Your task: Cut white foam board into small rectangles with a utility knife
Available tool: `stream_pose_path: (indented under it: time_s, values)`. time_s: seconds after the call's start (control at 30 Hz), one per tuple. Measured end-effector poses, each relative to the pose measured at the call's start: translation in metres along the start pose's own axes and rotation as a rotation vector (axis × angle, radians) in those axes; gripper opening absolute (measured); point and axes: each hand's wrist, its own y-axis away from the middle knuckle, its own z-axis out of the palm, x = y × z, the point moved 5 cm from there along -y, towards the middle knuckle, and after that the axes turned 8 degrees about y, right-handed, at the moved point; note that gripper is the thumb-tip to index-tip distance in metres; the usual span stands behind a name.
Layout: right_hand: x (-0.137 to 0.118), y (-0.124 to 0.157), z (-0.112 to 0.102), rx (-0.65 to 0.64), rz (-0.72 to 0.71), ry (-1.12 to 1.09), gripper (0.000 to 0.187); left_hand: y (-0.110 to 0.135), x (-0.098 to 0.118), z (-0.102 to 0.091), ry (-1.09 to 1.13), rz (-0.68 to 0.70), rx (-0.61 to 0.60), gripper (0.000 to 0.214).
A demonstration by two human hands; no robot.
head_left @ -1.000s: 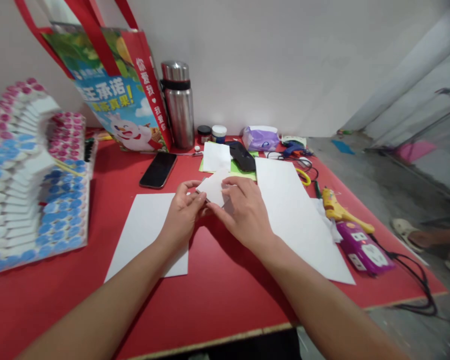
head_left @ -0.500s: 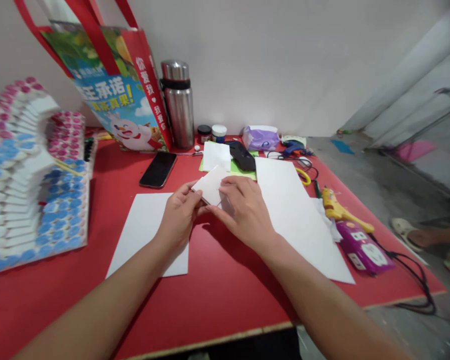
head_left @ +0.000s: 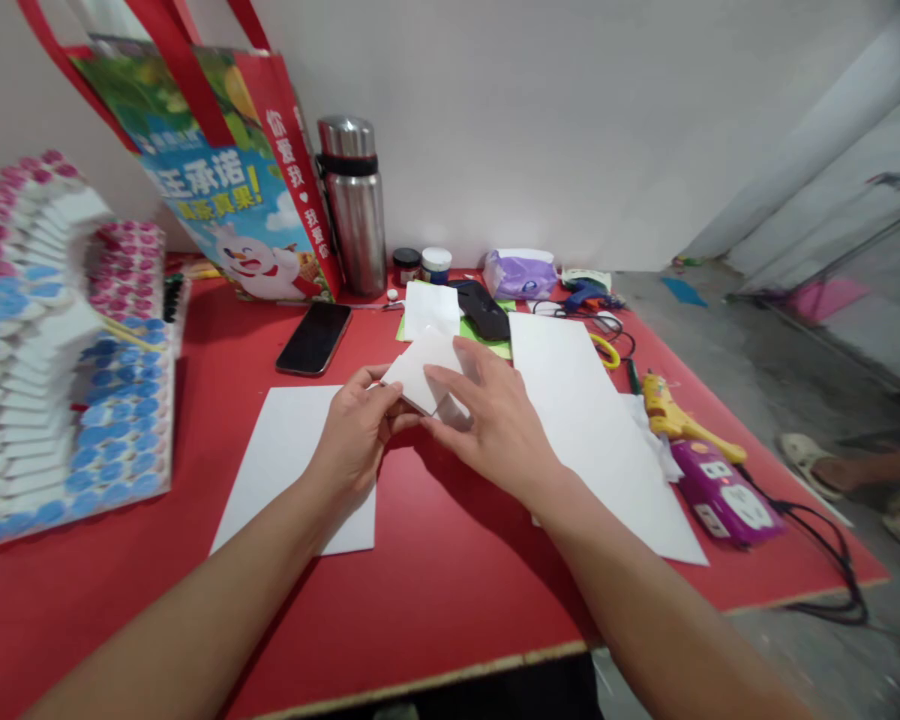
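The left hand [head_left: 356, 430] has its grip pinched on a small white card [head_left: 418, 366] above the desk [head_left: 450, 590]. The right hand [head_left: 501, 420] touches it; I can't tell if that grip squeezes. From the card, a phone [head_left: 313, 338] is at 10 o'clock, a big sheet [head_left: 600, 430] at 4, a smaller sheet [head_left: 281, 450] at 8, partly behind the left hand.

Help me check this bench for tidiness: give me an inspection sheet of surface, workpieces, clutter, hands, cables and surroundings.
Surface: flat red tabletop, no spills seen.
Workpieces: small flat white square piece, held tilted.
Clutter: yellow glue gun, tall silver metal flask, black rectangular phone.
Hands: left hand grips the piece; right hand touches it.
Cables: black cable loops past the tabletop's edge.
Surroundings: grey floor; another person's sandalled foot at right.
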Motion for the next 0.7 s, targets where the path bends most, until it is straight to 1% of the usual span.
stream_pose_path:
  time_s: [0.1,0.2,0.27,0.3,0.37,0.43,0.53,0.63,0.7]
  values:
    - [0.0044,-0.0012,-0.0040,-0.051,-0.106,-0.062,0.045,-0.0003,0.0013,-0.0030,-0.004,-0.066,-0.018,0.035]
    - [0.0067,-0.0016,-0.0075,-0.149,-0.226,-0.148,0.045,0.0000,0.0043,-0.0041,-0.029,-0.123,-0.030,0.047]
    - [0.0068,-0.0015,-0.0085,-0.206,-0.254,-0.178,0.046,0.0000,0.0058,-0.0032,-0.073,-0.133,-0.048,0.058]
    - [0.0060,-0.0013,-0.0083,-0.228,-0.260,-0.182,0.047,-0.0002,0.0059,-0.0028,-0.095,-0.130,-0.055,0.061]
    - [0.0031,-0.0010,-0.0069,-0.261,-0.269,-0.173,0.051,-0.0009,0.0049,-0.0026,-0.129,-0.108,-0.061,0.057]
    - [0.0003,-0.0011,-0.0057,-0.263,-0.266,-0.145,0.053,-0.0018,0.0029,-0.0031,-0.139,-0.082,-0.059,0.051]
    - [-0.0014,-0.0019,-0.0062,-0.223,-0.256,-0.112,0.044,-0.0025,0.0001,-0.0031,-0.119,-0.071,-0.069,0.050]
    - [0.0005,-0.0022,-0.0079,-0.191,-0.262,-0.113,0.033,-0.0032,-0.0017,-0.0043,-0.096,-0.121,-0.054,0.049]
    - [0.0046,-0.0026,-0.0088,-0.175,-0.256,-0.146,0.030,-0.0040,-0.0019,-0.0062,-0.087,-0.149,-0.025,0.045]
